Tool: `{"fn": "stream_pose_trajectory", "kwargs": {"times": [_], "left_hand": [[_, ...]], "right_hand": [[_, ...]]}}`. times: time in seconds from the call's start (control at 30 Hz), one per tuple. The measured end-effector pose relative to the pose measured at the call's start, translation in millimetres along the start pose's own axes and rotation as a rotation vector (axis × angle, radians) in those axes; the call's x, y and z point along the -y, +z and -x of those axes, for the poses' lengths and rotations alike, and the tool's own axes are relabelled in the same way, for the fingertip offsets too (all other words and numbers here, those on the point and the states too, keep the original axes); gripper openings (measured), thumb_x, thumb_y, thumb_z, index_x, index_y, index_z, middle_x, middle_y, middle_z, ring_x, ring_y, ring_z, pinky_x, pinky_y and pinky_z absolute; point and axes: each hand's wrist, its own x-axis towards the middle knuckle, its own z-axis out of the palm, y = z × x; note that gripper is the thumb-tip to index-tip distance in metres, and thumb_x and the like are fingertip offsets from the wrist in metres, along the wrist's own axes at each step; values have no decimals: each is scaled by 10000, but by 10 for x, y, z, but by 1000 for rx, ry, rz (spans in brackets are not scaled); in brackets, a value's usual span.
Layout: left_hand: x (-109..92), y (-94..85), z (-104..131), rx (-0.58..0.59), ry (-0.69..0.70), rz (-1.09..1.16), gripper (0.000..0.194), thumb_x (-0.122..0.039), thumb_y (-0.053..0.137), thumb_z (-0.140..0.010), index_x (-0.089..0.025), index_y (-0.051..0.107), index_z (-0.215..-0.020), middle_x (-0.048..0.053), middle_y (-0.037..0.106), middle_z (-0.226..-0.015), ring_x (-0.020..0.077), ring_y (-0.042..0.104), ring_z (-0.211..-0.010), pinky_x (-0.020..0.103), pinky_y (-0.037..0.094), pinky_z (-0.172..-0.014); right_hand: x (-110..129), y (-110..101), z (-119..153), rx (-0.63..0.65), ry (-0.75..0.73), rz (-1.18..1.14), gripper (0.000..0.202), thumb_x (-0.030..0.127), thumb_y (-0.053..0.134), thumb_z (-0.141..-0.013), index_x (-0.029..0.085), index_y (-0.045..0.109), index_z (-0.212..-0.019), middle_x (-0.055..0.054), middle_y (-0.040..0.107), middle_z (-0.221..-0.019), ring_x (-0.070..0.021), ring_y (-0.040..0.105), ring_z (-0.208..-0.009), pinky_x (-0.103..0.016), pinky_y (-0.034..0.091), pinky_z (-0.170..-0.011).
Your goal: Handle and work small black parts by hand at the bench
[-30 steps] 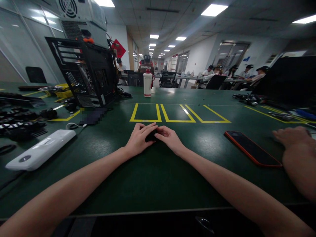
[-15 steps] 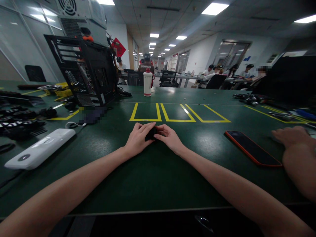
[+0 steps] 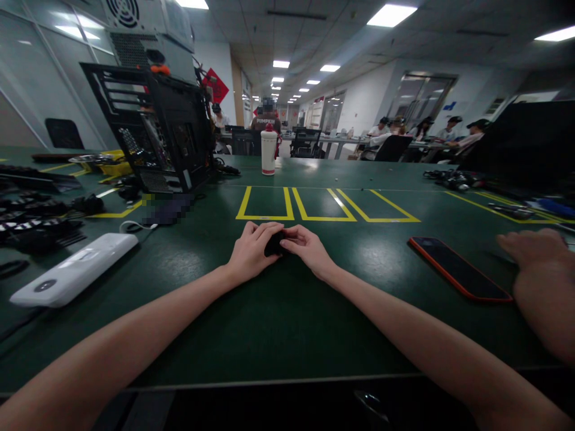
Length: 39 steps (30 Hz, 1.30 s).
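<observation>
Between my two hands, just in front of the yellow tape outlines, is a small black object (image 3: 273, 244); my fingers hide much of it and its kind does not show. My left hand (image 3: 253, 248) is closed around its left side, thumb below and fingers over the top. My right hand (image 3: 309, 250) pinches at its right side with thumb and fingertips. Both wrists are low over the green table (image 3: 287, 323).
An orange-edged phone (image 3: 458, 269) lies right, beside another person's hand (image 3: 534, 248). A white power bank-like device (image 3: 74, 269) and dark cables (image 3: 36, 215) lie left. A black computer case (image 3: 175, 129) and a white bottle (image 3: 268, 152) stand farther back.
Both hands stay in place around the black object, with only slight shifts of the fingers. The other person's hand at the right has barely moved.
</observation>
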Motion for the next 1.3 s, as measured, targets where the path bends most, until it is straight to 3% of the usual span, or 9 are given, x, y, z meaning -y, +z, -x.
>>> {"fn": "stream_pose_trajectory", "kwargs": {"times": [0.17,0.4,0.6,0.8,1.03,1.3], "left_hand": [[-3,-4,0,1,-1,8,562,-261,627,-691,-241,385,-1198,37,504,-1184,218,430,-912,372,437,-740],[-2,-10,-5,5,-7,28,559,-258,622,-691,-249,386,-1197,43,503,-1178,224,436,-923,377,440,-733],[6,4,-12,6,-15,34,573,-257,636,-678,-248,391,-1195,30,502,-1186,222,435,-936,368,435,-751],[13,5,-14,6,1,41,559,-254,621,-691,-230,384,-1197,33,505,-1188,221,441,-936,385,427,-778],[53,36,1,-48,-47,103,680,-281,675,-635,-218,351,-1229,79,435,-1206,248,410,-1068,424,396,-886],[135,26,-4,85,-83,259,674,-337,682,-639,-245,371,-1229,67,491,-1156,238,431,-1035,421,402,-860]], "right_hand": [[-17,-21,-12,4,75,6,409,227,655,-650,195,537,-1040,-56,601,-1026,-173,556,-995,-389,404,-929],[-4,-23,26,67,9,14,343,167,666,-621,209,534,-934,-17,577,-999,-154,573,-931,-360,451,-872],[-5,-1,-3,7,-6,28,235,229,638,-670,197,553,-887,-13,589,-925,-149,584,-889,-348,458,-853],[-59,-23,-25,15,31,90,414,239,633,-678,205,532,-1077,-63,571,-1107,-181,552,-1011,-386,414,-924],[-68,-23,-15,15,16,77,427,219,648,-664,198,538,-1076,-58,595,-1086,-180,555,-1027,-389,388,-959],[-77,-24,-12,13,13,85,419,243,642,-674,195,534,-1076,-56,593,-1098,-176,550,-1040,-382,381,-968]]}}
